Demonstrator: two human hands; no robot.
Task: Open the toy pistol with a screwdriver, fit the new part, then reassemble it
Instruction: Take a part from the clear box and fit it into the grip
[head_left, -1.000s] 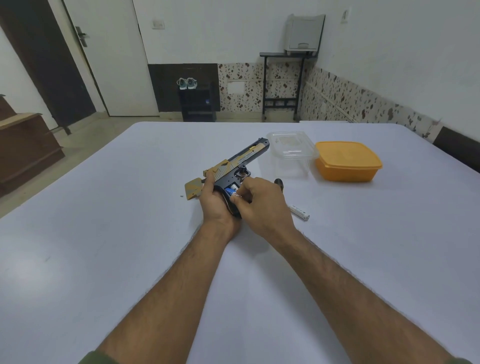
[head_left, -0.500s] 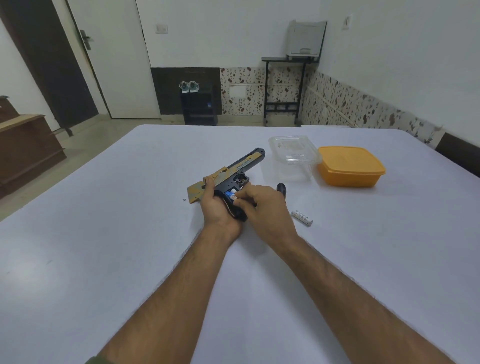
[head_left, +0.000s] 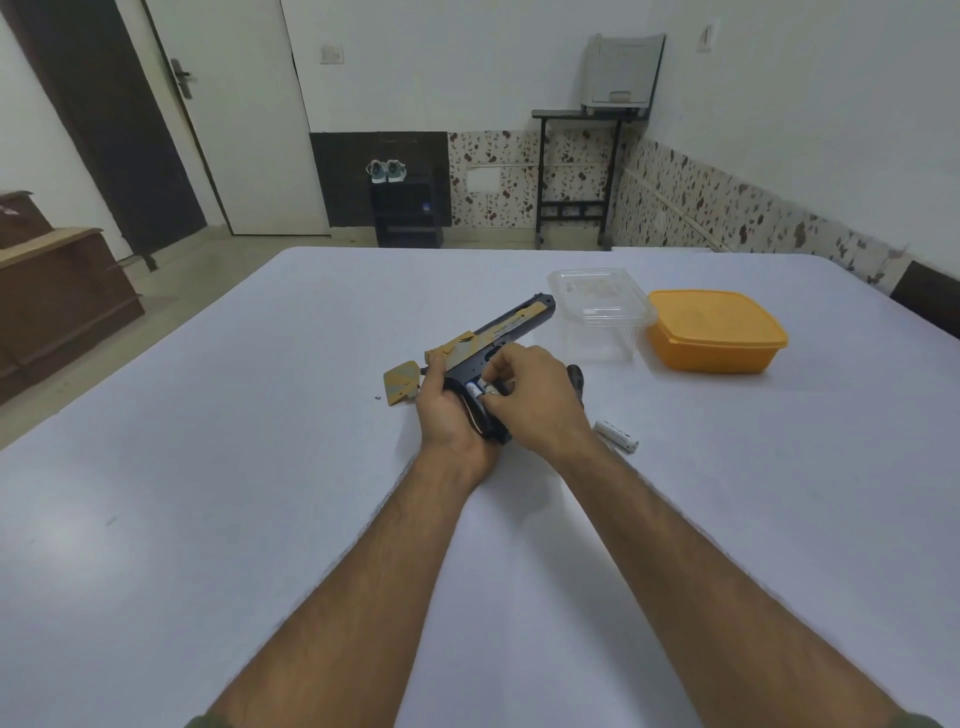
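My left hand (head_left: 448, 415) is gripping the toy pistol (head_left: 498, 338); my right hand (head_left: 540, 395), fingers curled, is pinching a battery (head_left: 480, 388) in its grip.

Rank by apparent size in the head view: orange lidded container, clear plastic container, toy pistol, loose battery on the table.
1. orange lidded container
2. toy pistol and clear plastic container: too close to rank, and hands cover part of the pistol
3. loose battery, clearly smallest

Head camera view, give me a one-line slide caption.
Left hand grips the toy pistol while right hand fingers a battery in its open grip.
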